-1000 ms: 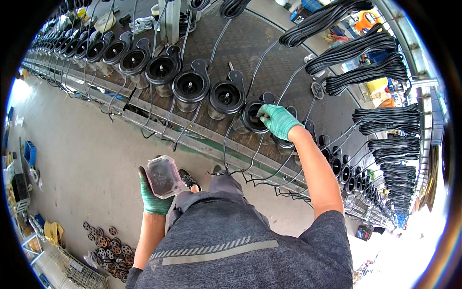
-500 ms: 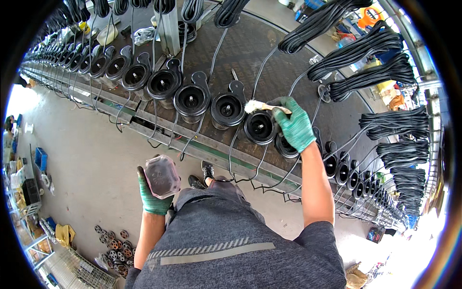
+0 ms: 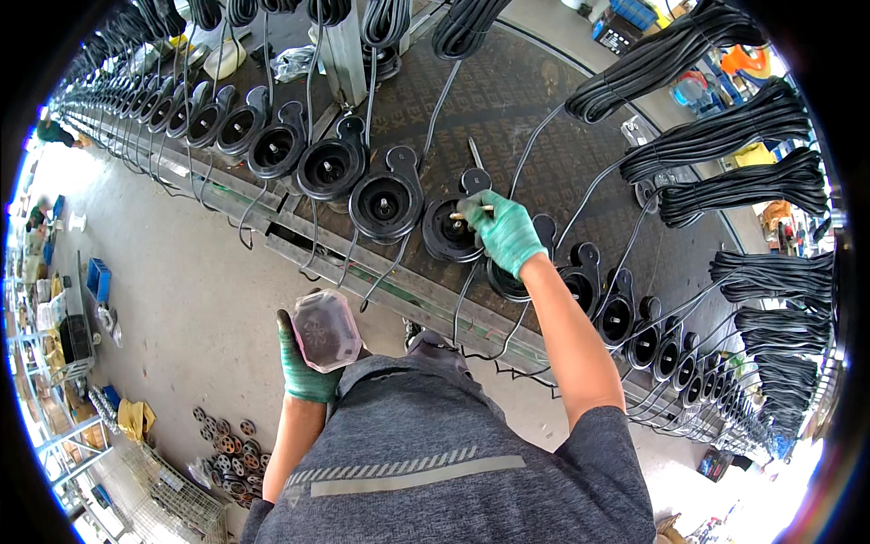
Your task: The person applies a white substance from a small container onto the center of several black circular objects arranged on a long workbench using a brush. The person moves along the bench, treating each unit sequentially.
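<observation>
My left hand [image 3: 308,367], in a green glove with dark fingertips, grips a clear pinkish plastic container [image 3: 326,332] low in front of my body. My right hand [image 3: 507,227], gloved alike, is closed on a brush [image 3: 483,209]; its pale handle shows, while the bristles are mostly hidden. The brush is over a round black housing [image 3: 437,238] with a metal pin at its centre. Left of that sits another such housing [image 3: 381,208], open side up. A further housing [image 3: 509,283] lies partly under my right wrist.
Housings line the bench [image 3: 535,118] edge both ways, with cables hanging over the front. Bundled black cables [image 3: 671,59] hang along the far side. A metal post [image 3: 344,63] rises at the back. Round metal parts [image 3: 237,458] lie on the floor at lower left.
My right hand has moved left with the brush, from one housing to the one beside it, and lowered the brush into it. The left hand still holds the container. The view has shifted slightly.
</observation>
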A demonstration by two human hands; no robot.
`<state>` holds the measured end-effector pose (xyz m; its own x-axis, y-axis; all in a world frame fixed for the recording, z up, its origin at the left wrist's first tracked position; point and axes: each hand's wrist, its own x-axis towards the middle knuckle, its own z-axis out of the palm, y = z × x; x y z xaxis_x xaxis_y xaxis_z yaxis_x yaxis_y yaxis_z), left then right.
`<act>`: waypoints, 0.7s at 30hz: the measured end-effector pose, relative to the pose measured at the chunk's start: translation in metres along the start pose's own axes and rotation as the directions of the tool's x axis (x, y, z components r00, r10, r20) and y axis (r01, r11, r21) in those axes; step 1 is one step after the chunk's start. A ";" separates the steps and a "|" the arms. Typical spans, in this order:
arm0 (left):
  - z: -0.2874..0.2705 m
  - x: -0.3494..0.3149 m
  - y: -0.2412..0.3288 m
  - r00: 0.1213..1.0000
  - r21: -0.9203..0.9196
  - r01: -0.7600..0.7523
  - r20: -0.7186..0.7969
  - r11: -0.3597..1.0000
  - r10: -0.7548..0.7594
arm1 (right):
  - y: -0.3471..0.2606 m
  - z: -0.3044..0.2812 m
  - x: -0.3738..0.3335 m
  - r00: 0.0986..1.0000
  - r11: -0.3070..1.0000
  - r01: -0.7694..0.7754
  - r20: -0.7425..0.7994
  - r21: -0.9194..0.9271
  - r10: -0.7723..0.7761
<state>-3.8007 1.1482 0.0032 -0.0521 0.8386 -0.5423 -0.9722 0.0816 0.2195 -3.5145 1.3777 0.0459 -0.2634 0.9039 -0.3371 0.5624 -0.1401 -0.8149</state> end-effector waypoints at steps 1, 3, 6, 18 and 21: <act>-0.003 0.005 0.004 0.999 0.013 0.029 0.041 0.999 -0.030 | -0.001 -0.002 0.010 0.998 0.998 -0.053 0.023 0.016 0.053; -0.006 0.015 0.013 0.989 0.041 0.083 0.123 0.996 -0.088 | -0.008 -0.004 0.016 0.983 0.985 -0.166 0.084 0.036 0.163; -0.003 0.021 0.028 0.989 0.156 0.105 0.086 0.982 -0.119 | -0.026 -0.010 0.011 0.963 0.976 -0.209 0.163 -0.053 0.215; -0.004 0.031 0.065 0.990 0.159 0.137 0.001 0.978 -0.139 | -0.047 0.008 -0.012 0.975 0.708 0.123 0.218 -0.695 0.045; 0.002 0.027 0.069 0.993 0.174 0.109 -0.054 0.979 -0.101 | -0.034 0.007 -0.011 0.972 0.692 0.232 0.196 -0.683 -0.133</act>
<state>-3.8687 1.1780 0.0056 0.0339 0.7959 -0.6044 -0.9176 0.2644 0.2968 -3.5365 1.3696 0.0739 -0.4840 0.8178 -0.3113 0.8637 0.3891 -0.3204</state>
